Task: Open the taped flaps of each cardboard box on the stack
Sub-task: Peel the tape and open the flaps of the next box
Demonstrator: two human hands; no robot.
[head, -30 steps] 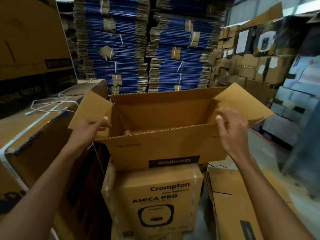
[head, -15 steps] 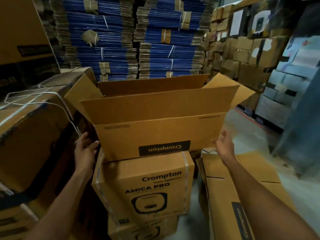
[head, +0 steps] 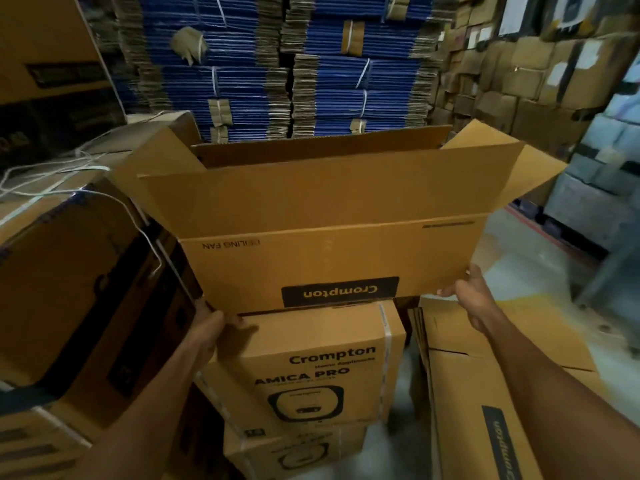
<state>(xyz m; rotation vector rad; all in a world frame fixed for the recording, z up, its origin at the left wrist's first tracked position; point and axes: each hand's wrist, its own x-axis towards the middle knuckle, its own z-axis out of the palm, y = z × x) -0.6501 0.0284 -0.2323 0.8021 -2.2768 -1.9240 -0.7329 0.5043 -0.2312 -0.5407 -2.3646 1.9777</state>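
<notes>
Ceiling fan box [head: 329, 258]: flaps open. Right hand [head: 472, 301] pinches its lower corner; left hand [head: 207, 336] finger curl unclear. Next, probably: lift it off the AMICA PRO box [head: 311, 341].

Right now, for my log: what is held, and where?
The open box, by its bottom corners: left hand at the lower-left, right hand pinching the lower-right.

Dim warehouse light, soft blur, wide-angle edge distortion

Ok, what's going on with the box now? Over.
Left grip at lower left corner of open box, right grip pinching lower right. Flaps up. Taped Amica box below.
</notes>
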